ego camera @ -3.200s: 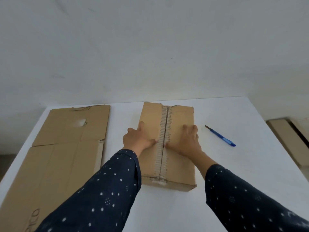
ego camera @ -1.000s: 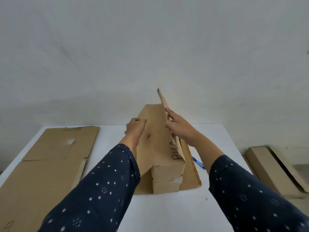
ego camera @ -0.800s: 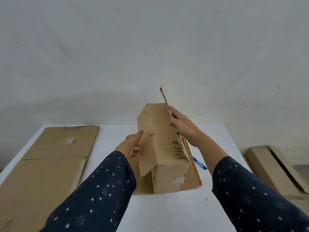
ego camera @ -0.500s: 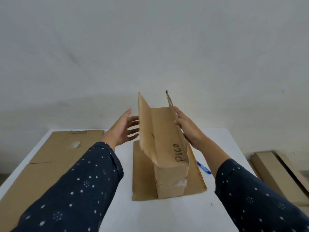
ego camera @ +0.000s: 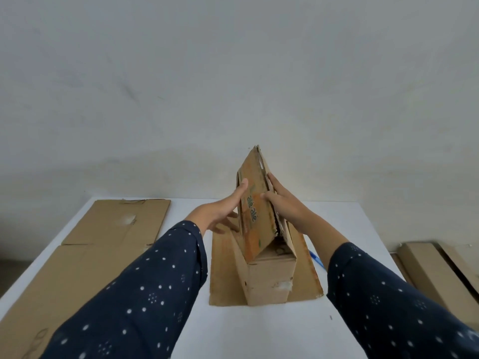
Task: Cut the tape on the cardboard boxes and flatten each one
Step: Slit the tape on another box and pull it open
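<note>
On the table (ego camera: 259,332), flattened cardboard (ego camera: 103,242), half-hidden cutter (ego camera: 317,260), box (ego camera: 269,278) between flat left hand (ego camera: 217,213) and pinching right hand (ego camera: 283,207).

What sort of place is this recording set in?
Probably a plain indoor room used as a work spot: a white table against a bare pale wall, flattened cardboard lying on it, and more cardboard boxes low beside it at right.

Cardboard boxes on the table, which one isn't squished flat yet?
The middle box, between the left hand and right hand: it stands tall, with its printed flap raised. The cardboard at the left lies flat on the table.
</note>
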Action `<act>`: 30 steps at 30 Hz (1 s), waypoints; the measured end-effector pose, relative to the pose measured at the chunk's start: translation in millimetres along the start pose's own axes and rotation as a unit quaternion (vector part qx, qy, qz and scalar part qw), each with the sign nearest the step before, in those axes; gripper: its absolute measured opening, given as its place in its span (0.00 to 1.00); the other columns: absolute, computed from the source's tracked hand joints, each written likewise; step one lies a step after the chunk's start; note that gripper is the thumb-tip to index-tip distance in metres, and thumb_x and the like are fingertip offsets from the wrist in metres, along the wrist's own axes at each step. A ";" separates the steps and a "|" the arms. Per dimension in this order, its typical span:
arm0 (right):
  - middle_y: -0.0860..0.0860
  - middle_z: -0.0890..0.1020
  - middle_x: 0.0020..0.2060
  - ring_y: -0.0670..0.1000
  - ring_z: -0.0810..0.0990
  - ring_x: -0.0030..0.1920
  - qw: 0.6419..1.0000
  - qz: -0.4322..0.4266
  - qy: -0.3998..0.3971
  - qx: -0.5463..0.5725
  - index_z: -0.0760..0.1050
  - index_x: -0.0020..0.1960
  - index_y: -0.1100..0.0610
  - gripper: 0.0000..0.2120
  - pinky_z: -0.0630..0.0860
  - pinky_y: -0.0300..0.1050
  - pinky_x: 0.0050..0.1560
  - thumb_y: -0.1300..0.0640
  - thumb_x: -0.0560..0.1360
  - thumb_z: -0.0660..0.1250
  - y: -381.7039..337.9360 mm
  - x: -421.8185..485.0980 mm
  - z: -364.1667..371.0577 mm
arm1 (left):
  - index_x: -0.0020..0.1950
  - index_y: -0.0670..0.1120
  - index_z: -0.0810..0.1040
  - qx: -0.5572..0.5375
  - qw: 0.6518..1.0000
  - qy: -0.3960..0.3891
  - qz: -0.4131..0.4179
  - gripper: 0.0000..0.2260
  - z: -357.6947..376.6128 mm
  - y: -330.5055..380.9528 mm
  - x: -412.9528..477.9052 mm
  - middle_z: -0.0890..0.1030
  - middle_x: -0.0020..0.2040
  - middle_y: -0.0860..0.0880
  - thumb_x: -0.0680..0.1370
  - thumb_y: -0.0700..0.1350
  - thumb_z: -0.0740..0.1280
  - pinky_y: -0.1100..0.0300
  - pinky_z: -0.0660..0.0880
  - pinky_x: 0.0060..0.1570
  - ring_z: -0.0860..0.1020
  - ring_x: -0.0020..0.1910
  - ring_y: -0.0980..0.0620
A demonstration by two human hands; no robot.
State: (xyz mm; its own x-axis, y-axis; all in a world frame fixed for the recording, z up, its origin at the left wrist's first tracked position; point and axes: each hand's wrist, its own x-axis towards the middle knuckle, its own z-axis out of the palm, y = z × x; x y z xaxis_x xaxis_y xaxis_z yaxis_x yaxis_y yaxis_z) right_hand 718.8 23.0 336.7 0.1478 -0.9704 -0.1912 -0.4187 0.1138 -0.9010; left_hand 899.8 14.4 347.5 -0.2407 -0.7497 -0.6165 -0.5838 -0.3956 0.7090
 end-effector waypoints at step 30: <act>0.47 0.78 0.51 0.52 0.78 0.56 0.911 -0.001 -0.106 -0.397 0.74 0.62 0.45 0.27 0.73 0.55 0.62 0.33 0.80 0.44 92.2 -25.4 -61.8 | 0.80 0.60 0.54 -0.241 0.947 0.196 0.073 0.46 68.3 39.9 56.3 0.73 0.70 0.46 0.65 0.60 0.68 0.40 0.72 0.66 0.75 0.65 0.40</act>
State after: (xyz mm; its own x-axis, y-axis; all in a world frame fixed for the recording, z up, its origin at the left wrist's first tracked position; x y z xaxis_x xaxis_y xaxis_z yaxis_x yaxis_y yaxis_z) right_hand 621.1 44.9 282.6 0.2835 -0.8976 -0.3376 -0.9229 -0.1596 -0.3505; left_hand 810.0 -7.3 317.8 0.0708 -0.9176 -0.3912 -0.1209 -0.3972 0.9098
